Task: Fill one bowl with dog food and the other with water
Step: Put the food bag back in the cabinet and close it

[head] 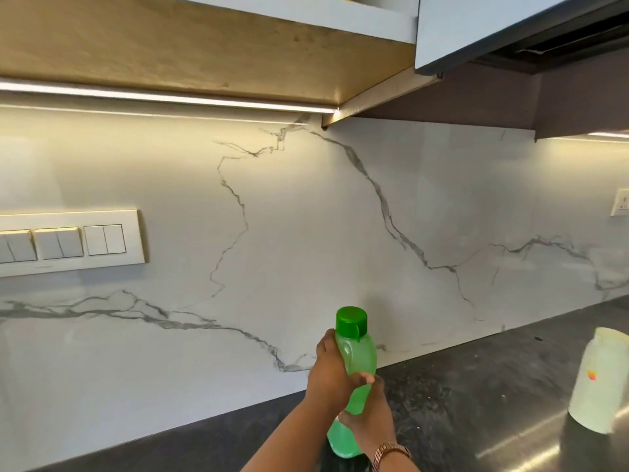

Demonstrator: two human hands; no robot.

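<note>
A translucent green water bottle (356,356) with a closed green flip cap (351,322) is held up over the dark counter, tilted slightly. My left hand (328,369) wraps around its upper body from the left. My right hand (369,415), with a watch on the wrist, grips its lower part from the right. Water shows in the lower part of the bottle. No bowl and no dog food are in view.
A dark stone countertop (476,386) runs along a white marble backsplash (306,216). A pale plastic container (599,379) stands at the right. A switch panel (68,241) sits on the wall at left, a socket (620,202) at far right. Cabinets (204,46) hang overhead.
</note>
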